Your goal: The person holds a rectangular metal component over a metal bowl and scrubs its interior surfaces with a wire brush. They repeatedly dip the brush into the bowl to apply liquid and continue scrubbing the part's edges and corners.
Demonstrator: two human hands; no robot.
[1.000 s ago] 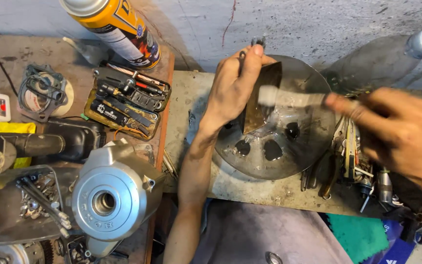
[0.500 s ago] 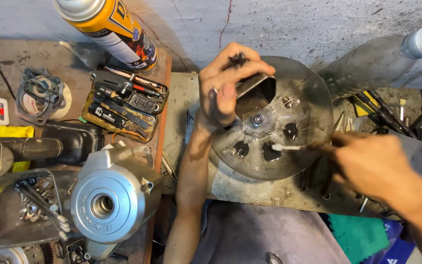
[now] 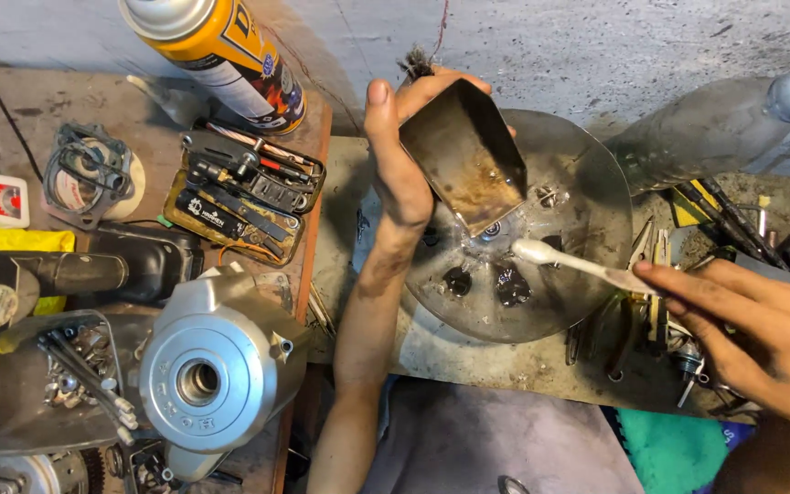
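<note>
Grimy concrete backs a cluttered table (image 3: 468, 361) that carries a round metal pan (image 3: 587, 201) holding a little clear liquid and a few dark lumps. Over the far-left part of that pan the left hand (image 3: 401, 155) is clamped on a small square metal cup (image 3: 464, 165), thumb along one side and fingers behind, tilting it so its open mouth faces the camera and its lower corner hangs just above the liquid. A tuft of dark bristles (image 3: 416, 62) sticks out past the fingers above the cup. At the right side of the pan the right hand (image 3: 761, 334) pinches the handle of a white toothbrush (image 3: 578, 263) between thumb and fingers; the brush head lies over the middle of the pan, just below and to the right of the cup, not touching it.

Left of the pan sits a flat tin of small tools (image 3: 244, 187), with a yellow spray can (image 3: 221, 50) beyond it. Nearer the camera on that side lies a silver engine cover (image 3: 217, 366). Right of the pan are pliers and other hand tools (image 3: 642, 302), and behind it a clear plastic bottle (image 3: 715, 123) lies on its side.
</note>
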